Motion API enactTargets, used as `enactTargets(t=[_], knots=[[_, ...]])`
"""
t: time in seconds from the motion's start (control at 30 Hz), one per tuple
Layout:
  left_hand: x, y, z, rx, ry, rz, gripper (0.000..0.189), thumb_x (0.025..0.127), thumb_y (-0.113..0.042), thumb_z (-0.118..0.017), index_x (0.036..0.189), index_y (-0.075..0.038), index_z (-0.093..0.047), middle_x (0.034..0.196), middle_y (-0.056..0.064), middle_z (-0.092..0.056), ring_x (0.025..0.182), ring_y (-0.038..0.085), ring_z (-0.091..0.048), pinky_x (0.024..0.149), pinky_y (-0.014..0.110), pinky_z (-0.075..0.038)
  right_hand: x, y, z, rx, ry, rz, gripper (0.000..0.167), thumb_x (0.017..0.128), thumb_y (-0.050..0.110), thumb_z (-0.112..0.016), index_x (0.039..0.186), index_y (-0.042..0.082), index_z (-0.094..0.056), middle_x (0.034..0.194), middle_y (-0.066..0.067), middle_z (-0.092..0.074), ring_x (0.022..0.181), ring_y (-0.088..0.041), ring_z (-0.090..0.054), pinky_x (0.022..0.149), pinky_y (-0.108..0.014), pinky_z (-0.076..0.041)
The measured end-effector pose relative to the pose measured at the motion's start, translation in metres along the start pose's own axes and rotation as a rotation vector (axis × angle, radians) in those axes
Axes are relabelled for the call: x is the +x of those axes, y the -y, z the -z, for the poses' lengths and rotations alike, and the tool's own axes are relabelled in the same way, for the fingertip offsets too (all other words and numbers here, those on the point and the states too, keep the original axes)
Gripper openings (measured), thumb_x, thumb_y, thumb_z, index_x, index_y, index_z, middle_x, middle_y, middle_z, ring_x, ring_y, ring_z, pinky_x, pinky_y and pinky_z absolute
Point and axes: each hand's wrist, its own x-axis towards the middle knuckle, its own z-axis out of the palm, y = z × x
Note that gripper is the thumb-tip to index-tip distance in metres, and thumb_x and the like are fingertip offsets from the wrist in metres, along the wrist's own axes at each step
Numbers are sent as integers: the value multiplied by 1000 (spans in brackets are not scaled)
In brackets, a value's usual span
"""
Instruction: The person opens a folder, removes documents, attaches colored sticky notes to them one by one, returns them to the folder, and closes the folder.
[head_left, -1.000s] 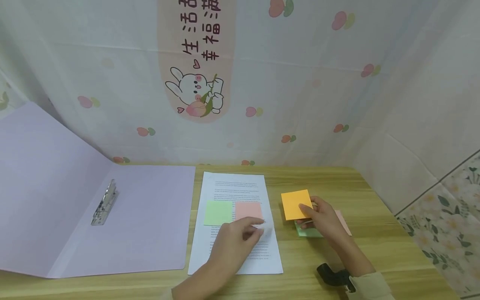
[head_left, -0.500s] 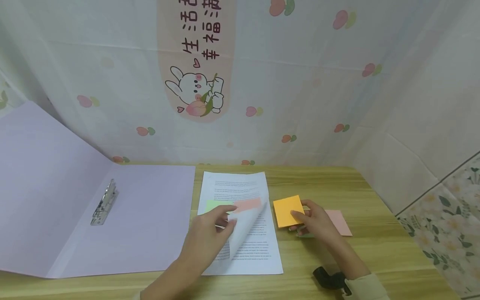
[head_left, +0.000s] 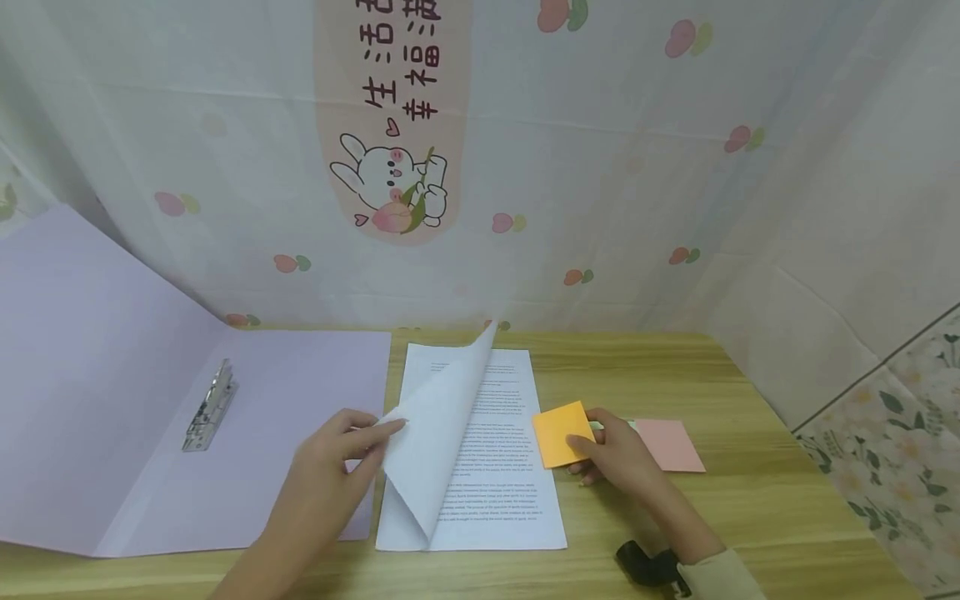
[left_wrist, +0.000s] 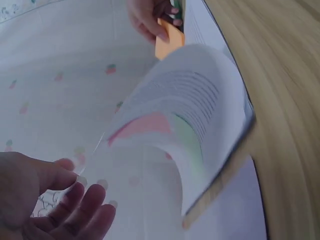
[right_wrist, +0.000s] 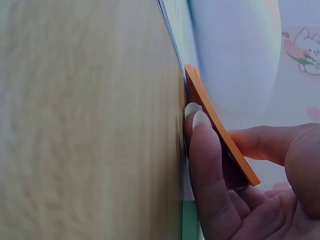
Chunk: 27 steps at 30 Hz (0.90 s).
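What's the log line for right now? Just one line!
left hand: pinches lifted page | right hand: holds orange sticky pad | pink pad: on table | purple folder: open

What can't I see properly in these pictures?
Head view: the words on the white rectangular paper sheets are too small to read.
Head view: the lifted white page hides the pink paper note stuck on it, which left wrist view shows blurred.
Head view: the right hand covers most of the green sticky-note pad.
Head view: the left edge cuts the big lilac folder short.
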Motion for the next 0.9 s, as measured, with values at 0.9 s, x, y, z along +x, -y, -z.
enactTargets(t=[0.9], knots=[[-50,58,47,613,3,23,48,81,-24,-72,110,14,-66,100,34,-62,67,43,-60,52,56,-50,1,-2,-3,-51,-13,44,49,98,12,-65,140,-2,-46,79,-10,-72,64,-18,-71,59,-30,-61]])
